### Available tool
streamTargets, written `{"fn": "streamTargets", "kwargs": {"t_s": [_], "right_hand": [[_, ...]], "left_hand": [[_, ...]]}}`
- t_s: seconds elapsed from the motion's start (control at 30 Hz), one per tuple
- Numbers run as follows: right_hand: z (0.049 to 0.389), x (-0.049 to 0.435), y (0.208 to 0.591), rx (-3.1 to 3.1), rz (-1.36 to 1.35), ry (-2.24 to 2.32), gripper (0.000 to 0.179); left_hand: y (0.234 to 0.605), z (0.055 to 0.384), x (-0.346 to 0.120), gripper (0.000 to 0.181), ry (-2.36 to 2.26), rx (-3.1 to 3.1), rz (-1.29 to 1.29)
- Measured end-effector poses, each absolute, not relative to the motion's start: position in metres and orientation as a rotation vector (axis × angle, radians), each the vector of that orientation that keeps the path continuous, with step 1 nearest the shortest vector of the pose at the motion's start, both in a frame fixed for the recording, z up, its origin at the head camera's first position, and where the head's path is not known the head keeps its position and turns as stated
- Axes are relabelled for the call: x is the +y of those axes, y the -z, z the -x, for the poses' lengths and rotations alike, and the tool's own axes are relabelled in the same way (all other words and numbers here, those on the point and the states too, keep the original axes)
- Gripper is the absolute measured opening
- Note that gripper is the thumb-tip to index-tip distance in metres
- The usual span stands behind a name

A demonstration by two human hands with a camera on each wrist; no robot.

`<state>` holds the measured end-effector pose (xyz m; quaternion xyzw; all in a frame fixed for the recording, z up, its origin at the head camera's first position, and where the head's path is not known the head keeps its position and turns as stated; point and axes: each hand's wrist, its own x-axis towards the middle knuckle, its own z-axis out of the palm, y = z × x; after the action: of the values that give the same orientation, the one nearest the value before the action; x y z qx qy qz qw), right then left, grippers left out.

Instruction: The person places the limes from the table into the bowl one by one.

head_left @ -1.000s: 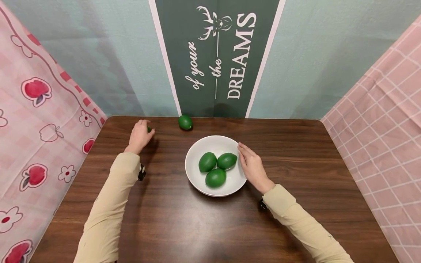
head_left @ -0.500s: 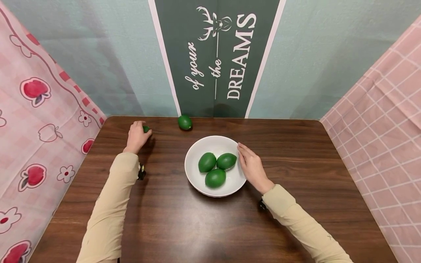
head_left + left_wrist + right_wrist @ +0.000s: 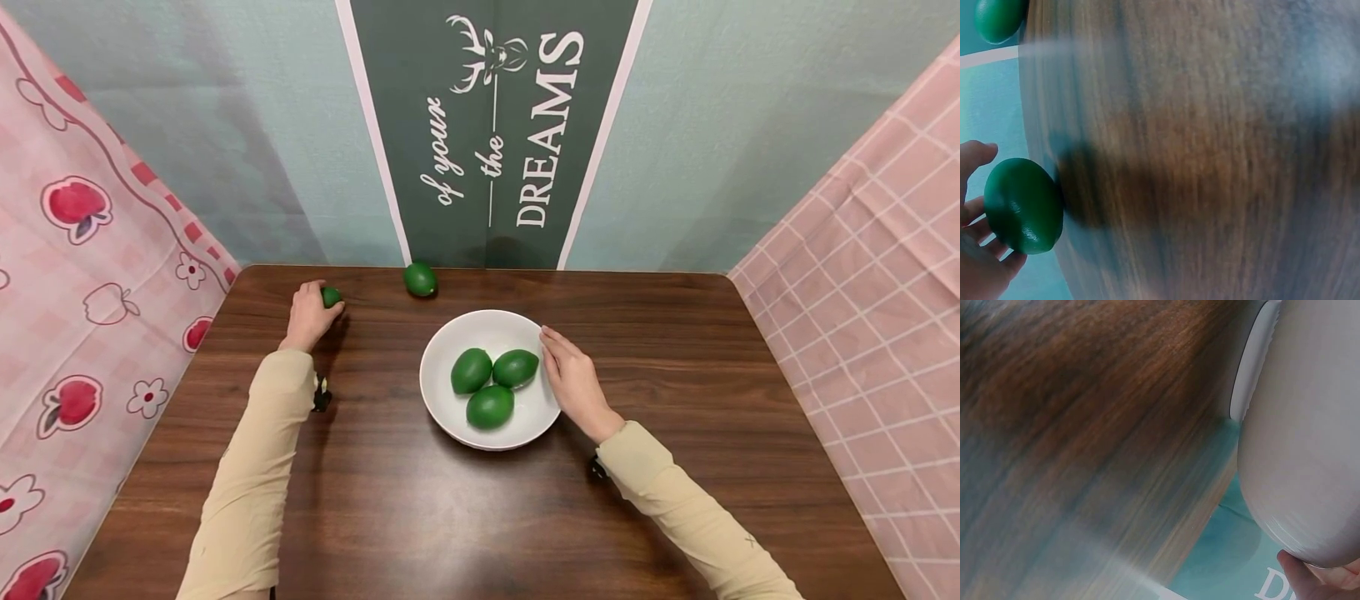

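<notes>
In the head view my left hand (image 3: 306, 317) is at the back left of the table, with its thumb and fingers around a green lime (image 3: 331, 297). The left wrist view shows this lime (image 3: 1024, 206) with the fingers behind and under it and the thumb (image 3: 977, 154) just off its upper side. My right hand (image 3: 577, 375) lies with fingers extended along the right rim of a white bowl (image 3: 442, 417). Three green limes (image 3: 491, 407) sit in the bowl. The right wrist view looks at the bowl's outer wall (image 3: 1304, 437), fingertips (image 3: 1294, 569) against it.
Another green lime (image 3: 421, 279) lies near the back edge of the dark wooden table (image 3: 450, 525), behind the bowl. A teal curtain with a lettered dark panel (image 3: 495, 242) hangs directly behind. Pink cloths border the left and right sides.
My left hand has shifted slightly left, and more of the lime in it now shows. The right hand, the bowl and the other limes stay as they were.
</notes>
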<state>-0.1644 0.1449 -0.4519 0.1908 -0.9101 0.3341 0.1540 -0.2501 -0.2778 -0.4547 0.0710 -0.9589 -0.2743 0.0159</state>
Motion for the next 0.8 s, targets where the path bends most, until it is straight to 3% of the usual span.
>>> {"fn": "streamTargets", "kwargs": {"t_s": [0.8], "right_hand": [[0.1640,0.1448,0.4509,-2.565,-0.563,-0.944,0.028]], "left_hand": [[0.4657,0.2418,-0.2777,0.060,0.875,-3.034,-0.197]]}}
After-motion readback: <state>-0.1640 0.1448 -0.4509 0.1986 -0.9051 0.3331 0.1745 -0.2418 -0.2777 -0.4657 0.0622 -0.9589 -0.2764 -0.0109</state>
